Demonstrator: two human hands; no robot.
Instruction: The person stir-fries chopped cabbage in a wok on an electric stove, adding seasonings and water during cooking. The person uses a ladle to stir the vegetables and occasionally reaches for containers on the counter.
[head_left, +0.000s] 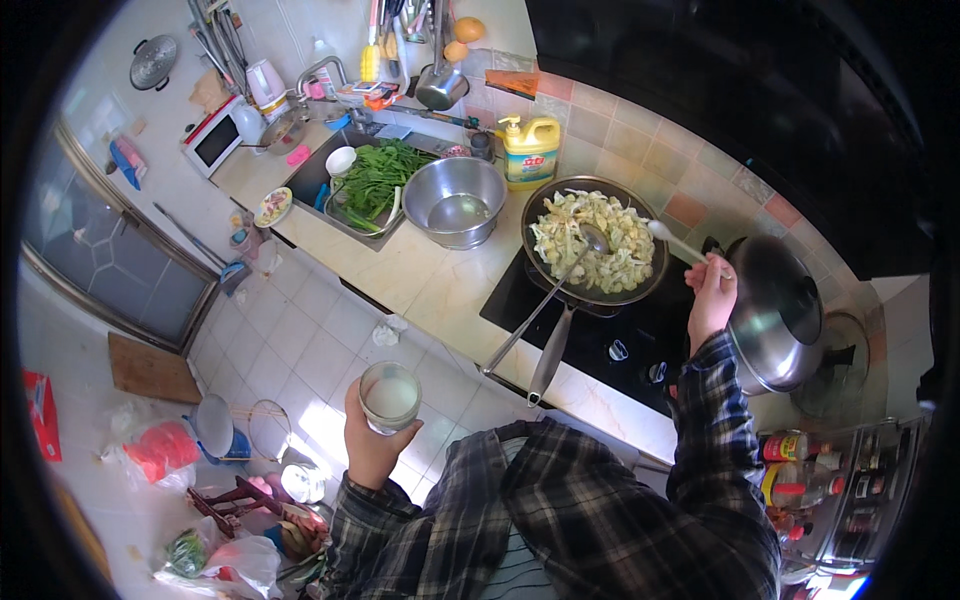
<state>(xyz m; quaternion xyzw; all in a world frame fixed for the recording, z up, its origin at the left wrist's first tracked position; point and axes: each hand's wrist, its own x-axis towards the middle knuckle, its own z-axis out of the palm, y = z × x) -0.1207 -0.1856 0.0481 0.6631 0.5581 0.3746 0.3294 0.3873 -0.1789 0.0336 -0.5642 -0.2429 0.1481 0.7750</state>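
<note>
My left hand (376, 444) is wrapped around a glass jar (391, 395) with white contents, held over the floor in front of the counter. My right hand (711, 292) grips the handle of a small white spoon (679, 241), whose bowl is at the right rim of a frying pan (663, 259). Chopped pale cabbage-like vegetable (619, 259) fills much of the pan, which stands on the black cooktop (592, 345). A metal ladle (541, 309) rests with its bowl in the food and its handle sloping over the counter's front edge. What the spoon holds is too small to tell.
A steel basin (454, 199) and a yellow detergent jug (531, 154) stand left of the pan. Leafy greens (379, 180) lie at the sink. A large domed wok lid (776, 315) is right of my right hand. Bottles (799, 484) fill a rack at lower right. A range hood (720, 97) hangs above.
</note>
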